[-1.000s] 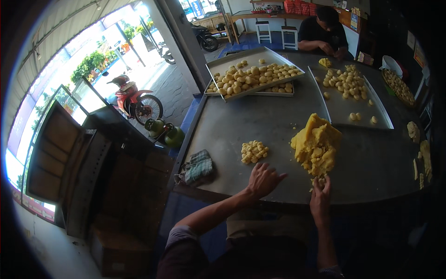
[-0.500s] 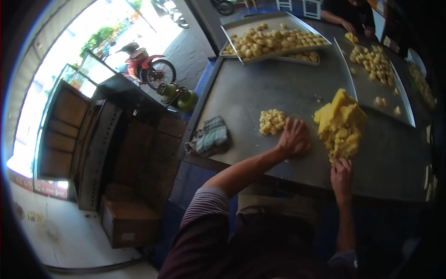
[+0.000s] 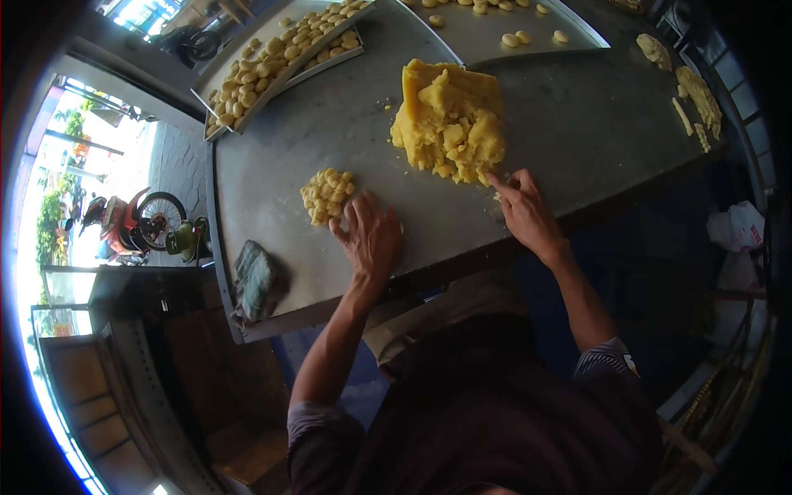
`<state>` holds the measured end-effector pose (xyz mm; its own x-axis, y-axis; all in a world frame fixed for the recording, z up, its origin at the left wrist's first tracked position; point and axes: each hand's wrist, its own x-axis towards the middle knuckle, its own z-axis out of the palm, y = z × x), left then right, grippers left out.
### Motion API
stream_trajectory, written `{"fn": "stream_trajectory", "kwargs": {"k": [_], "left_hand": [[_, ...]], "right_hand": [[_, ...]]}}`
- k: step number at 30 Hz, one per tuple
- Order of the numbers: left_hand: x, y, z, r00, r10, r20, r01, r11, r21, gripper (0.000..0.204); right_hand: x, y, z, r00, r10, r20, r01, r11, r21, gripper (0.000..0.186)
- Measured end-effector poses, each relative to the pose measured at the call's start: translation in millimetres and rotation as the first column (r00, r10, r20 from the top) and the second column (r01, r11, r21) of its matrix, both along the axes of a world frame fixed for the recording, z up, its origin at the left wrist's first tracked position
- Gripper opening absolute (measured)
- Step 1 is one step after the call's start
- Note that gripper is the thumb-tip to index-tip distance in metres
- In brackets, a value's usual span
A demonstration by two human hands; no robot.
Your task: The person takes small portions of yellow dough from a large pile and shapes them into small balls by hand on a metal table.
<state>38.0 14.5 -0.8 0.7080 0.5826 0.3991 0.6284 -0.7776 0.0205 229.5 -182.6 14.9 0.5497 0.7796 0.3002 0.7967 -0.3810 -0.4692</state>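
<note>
My left hand (image 3: 371, 237) hovers low over or rests on the metal table, its fingers apart and nothing visible in them. Its fingertips are beside a small flat pile of pale yellow dough pieces (image 3: 327, 196). Toward the middle of the table sits a large, crumbly yellow mass (image 3: 454, 124) of dough or filling, with a smooth-cut face on its upper part. At its lower right edge is my right hand (image 3: 528, 210), one finger stretched against the crumbs and the others loosely bent apart. Whether a crumb lies under its fingertips is too small to tell.
Trays of round dough balls (image 3: 268, 70) stand at the far left. Another tray (image 3: 536, 37) with a few balls lies at the back. A folded checked cloth (image 3: 256, 280) lies at the left corner. Pale dough lumps (image 3: 700, 99) sit at the far right.
The view has swung right, so the table sits further left. My right hand has loosened from closed fingers at the mass's lower edge. My left hand remains beside the small pile.
</note>
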Motion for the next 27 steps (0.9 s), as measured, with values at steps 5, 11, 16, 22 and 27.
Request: {"fn": "stream_trajectory", "kwargs": {"k": [5,11,16,22,27], "left_hand": [[-25,-31,16,0.995,0.082,0.061,-0.053,0.922,-0.383,0.024],[-31,-27,4,0.903,0.195,0.383,0.033,0.857,-0.514,0.019],[-37,-26,8,0.694,0.424,0.582,0.197,0.665,-0.72,0.022],[-40,-23,10,0.713,0.429,0.555,0.169,0.662,-0.73,0.022],[-40,-22,14,0.724,0.452,0.521,0.154,0.631,-0.76,0.02]], "right_hand": [[28,-12,6,0.974,-0.071,-0.216,0.061,0.997,-0.051,0.039],[57,-8,21,0.989,-0.11,-0.101,0.09,0.979,-0.183,0.058],[79,-6,28,0.962,-0.07,-0.264,0.071,0.997,-0.005,0.07],[79,0,41,0.649,0.06,-0.758,0.026,0.995,0.1,0.063],[87,-3,23,0.659,0.078,-0.748,0.046,0.989,0.143,0.05]]}}
